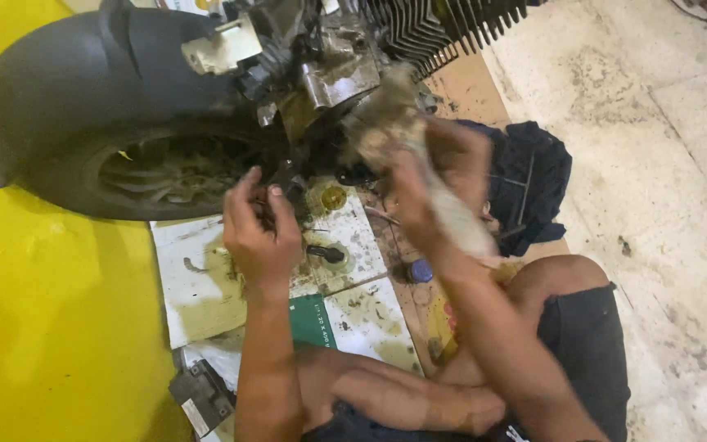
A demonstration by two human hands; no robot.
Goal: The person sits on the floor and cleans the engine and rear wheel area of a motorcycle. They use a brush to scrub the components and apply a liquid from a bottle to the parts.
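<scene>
1. Nearest: person sits on the floor [681,164], bare knees and dark shorts [591,344] at frame bottom, both forearms reaching up toward the work.
2. Small dark rectangular part [202,397] lies on the floor by the left elbow, at the edge of the yellow surface [42,327].
3. Stained white cardboard sheets [198,286] are spread under the hands; a green-printed corner shows beside the left forearm. Small blue cap [420,271] sits on the brown cardboard near the right forearm.
4. Left hand [259,233]: fingers curled narrow, tips pinched on a small dark piece under the engine; what exactly it grips I cannot tell.
5. Right hand [431,176]: fingers closed around a dirty pale rag [386,123], which is pressed against the engine casing; the rag's tail hangs down along the wrist. Motion blur here.
6. Dark crumpled cloth [533,180] lies on the floor just behind the right hand.
7. Farther: greasy engine block [329,74] with black cooling fins [443,29] at top.
8. Far left: black tyre [108,176] under a black mudguard [67,78], joined to the engine.
</scene>
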